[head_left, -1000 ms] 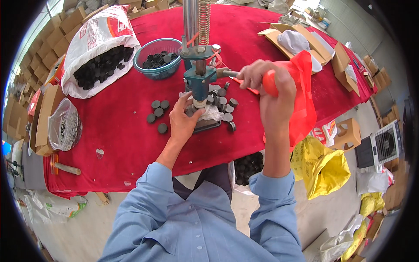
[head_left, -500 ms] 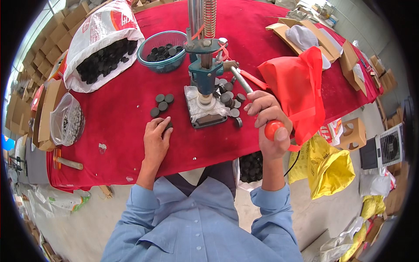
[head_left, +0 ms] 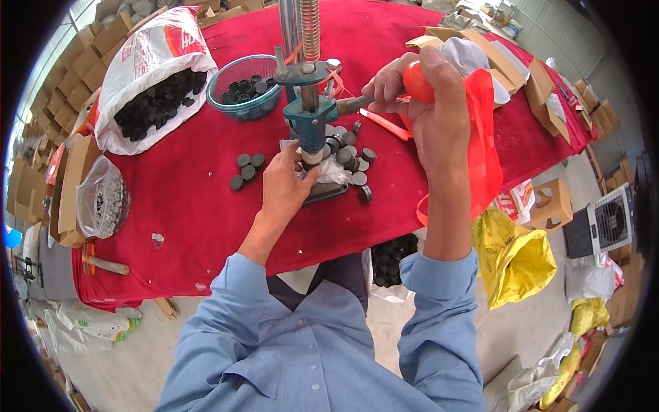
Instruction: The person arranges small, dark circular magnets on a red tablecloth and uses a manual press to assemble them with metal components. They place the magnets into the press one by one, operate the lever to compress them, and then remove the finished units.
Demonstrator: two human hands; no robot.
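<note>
A teal hand press (head_left: 312, 127) with a steel column and spring stands on the red-covered table. My left hand (head_left: 285, 184) is at its base, fingers closed around a small black round cap (head_left: 307, 165) right under the pale ram tip; the fingers partly hide the cap. My right hand (head_left: 439, 110) is wrapped around the lever (head_left: 355, 104) near its red ball knob (head_left: 417, 82), raised to the far right of the press. Loose black caps (head_left: 347, 159) lie heaped at the right of the press base, and several more (head_left: 247, 168) lie left of my left hand.
Black caps fill a white sack (head_left: 154, 55) and a teal basin (head_left: 223, 99) behind. At the left are a clear bag of small pale parts (head_left: 103, 199) and a hammer (head_left: 108, 263). A red bag (head_left: 484, 151) lies beside my right forearm; open cartons (head_left: 542, 96) stand farther right.
My left hand has moved right and forward from the table to under the ram with the cap. My right hand has swung the lever forward and up, away from me. The ram looks lower.
</note>
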